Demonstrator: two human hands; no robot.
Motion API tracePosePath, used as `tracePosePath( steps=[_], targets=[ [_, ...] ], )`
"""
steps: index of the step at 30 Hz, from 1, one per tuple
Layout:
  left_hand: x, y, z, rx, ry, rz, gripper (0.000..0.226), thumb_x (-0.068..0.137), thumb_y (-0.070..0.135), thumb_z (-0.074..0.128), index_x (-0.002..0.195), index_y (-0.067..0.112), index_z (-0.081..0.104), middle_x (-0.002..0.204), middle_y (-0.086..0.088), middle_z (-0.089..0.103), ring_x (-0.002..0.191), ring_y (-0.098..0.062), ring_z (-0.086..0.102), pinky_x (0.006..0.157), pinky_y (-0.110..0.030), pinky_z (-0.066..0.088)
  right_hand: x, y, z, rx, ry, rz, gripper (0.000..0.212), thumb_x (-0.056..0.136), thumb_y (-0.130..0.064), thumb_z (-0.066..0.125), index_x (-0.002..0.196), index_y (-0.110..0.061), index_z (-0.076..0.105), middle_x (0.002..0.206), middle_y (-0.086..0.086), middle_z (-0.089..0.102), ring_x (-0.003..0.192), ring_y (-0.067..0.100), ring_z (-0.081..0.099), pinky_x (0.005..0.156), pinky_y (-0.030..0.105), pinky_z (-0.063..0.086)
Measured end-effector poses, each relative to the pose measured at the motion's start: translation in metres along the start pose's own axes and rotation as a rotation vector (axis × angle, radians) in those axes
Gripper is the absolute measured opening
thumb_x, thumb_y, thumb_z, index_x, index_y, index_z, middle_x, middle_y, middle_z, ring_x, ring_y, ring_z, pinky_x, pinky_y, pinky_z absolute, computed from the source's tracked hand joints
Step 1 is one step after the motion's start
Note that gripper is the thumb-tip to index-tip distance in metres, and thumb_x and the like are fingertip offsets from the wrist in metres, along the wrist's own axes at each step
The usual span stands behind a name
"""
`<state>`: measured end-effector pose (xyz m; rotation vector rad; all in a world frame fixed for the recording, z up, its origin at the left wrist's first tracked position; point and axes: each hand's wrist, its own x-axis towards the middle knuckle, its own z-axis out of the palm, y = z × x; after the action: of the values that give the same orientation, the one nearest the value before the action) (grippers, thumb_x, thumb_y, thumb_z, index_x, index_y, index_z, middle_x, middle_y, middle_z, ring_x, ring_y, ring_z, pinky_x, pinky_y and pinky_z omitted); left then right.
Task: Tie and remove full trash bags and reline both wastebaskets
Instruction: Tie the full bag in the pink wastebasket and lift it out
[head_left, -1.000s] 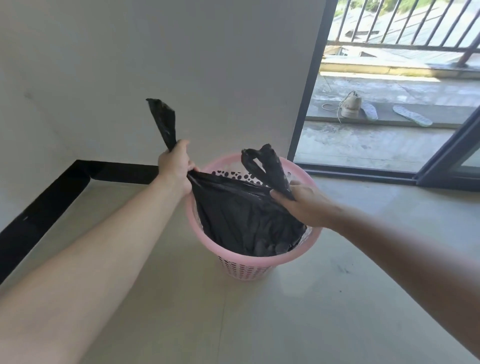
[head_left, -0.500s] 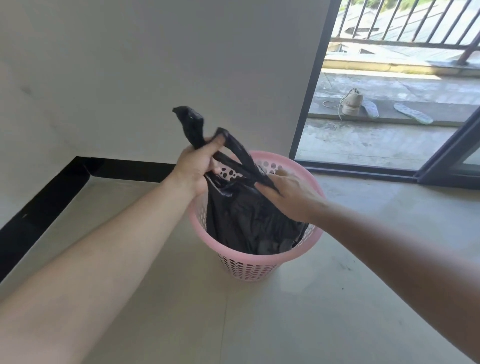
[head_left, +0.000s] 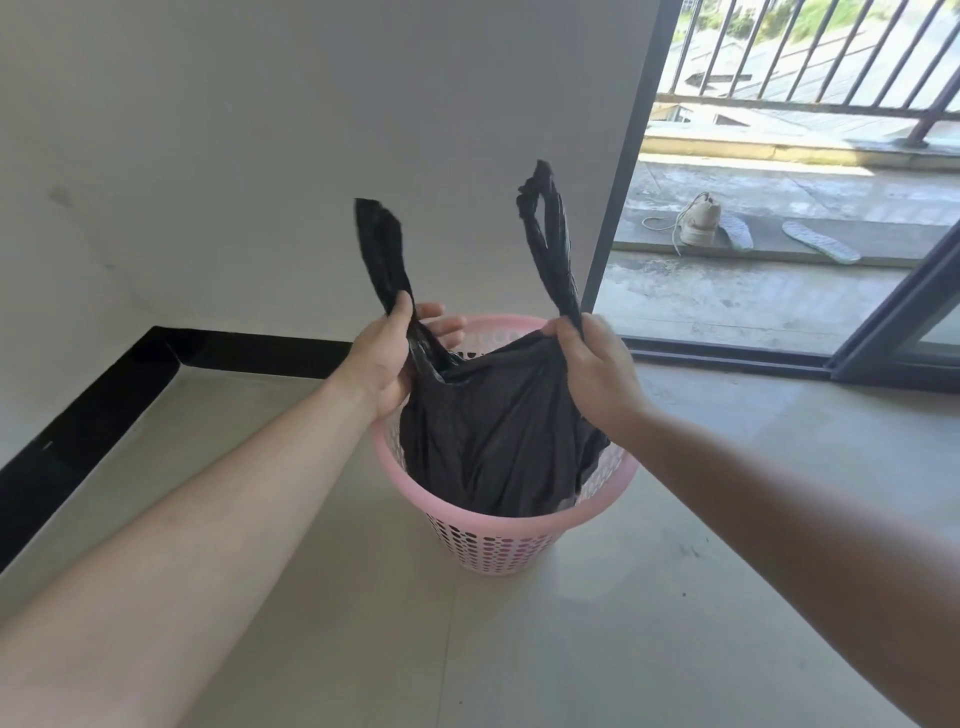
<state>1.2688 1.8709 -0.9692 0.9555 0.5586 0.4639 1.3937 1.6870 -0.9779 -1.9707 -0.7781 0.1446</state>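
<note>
The handles (head_left: 382, 254) now stand apart; left hand (head_left: 387, 358) and right hand (head_left: 592, 374) each grip one. The trash bag (head_left: 493, 431) is untied and sits inside the wastebasket (head_left: 493, 551).

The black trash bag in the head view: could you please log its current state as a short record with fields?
Item: black trash bag, sitting inside the pink wastebasket
Left side: left hand grips the left handle
Right side: right hand grips the right handle
Handles: apart, both sticking up above the hands
Knot: none visible
</note>
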Motion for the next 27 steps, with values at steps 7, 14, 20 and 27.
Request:
tracePosePath(
  steps=[7, 14, 20, 27],
  targets=[
    [-0.004, 0.007, 0.002, -0.043, 0.009, -0.142, 0.027, 0.095, 0.031, 0.044, 0.076, 0.012, 0.048, 0.051, 0.006, 0.022, 0.035, -0.008, 0.017, 0.036, -0.019, 0.028, -0.004, 0.006, 0.002, -0.200, -0.066, -0.065, 0.032, 0.093, -0.064, 0.020, 0.095, -0.052, 0.050, 0.086, -0.015, 0.064, 0.078, 0.013, 0.063, 0.074, 0.046, 0.055],
    [-0.010, 0.005, 0.003, 0.130, -0.185, -0.178, 0.026, 0.105, 0.013, 0.035, 0.107, 0.005, 0.060, 0.064, 0.004, 0.040, 0.043, -0.005, 0.028, 0.047, -0.016, 0.036, -0.002, 0.008, -0.010, -0.136, -0.043, -0.170, 0.025, 0.098, -0.054, 0.026, 0.092, -0.040, 0.046, 0.069, -0.022, 0.053, 0.061, -0.002, 0.051, 0.056, 0.031, 0.037],
    [-0.016, 0.000, 0.006, 0.377, -0.338, -0.207, 0.034, 0.089, -0.010, 0.049, 0.074, 0.017, 0.063, 0.064, 0.004, 0.036, 0.050, -0.007, 0.029, 0.051, -0.022, 0.029, -0.008, 0.009, -0.007, -0.469, -0.252, -0.473, 0.026, 0.106, -0.034, 0.036, 0.089, -0.017, 0.044, 0.080, -0.004, 0.055, 0.067, 0.017, 0.051, 0.060, 0.032, 0.041],
    [-0.024, -0.003, 0.011, 0.551, -0.483, -0.150, 0.040, 0.090, 0.028, 0.071, 0.124, 0.007, 0.066, 0.061, 0.010, 0.031, 0.052, -0.009, 0.020, 0.054, -0.023, 0.025, -0.009, 0.003, 0.001, -0.612, -0.450, -0.443, 0.026, 0.107, -0.033, 0.035, 0.126, -0.021, 0.048, 0.094, 0.010, 0.061, 0.079, 0.030, 0.057, 0.078, 0.050, 0.049]
  ],
)
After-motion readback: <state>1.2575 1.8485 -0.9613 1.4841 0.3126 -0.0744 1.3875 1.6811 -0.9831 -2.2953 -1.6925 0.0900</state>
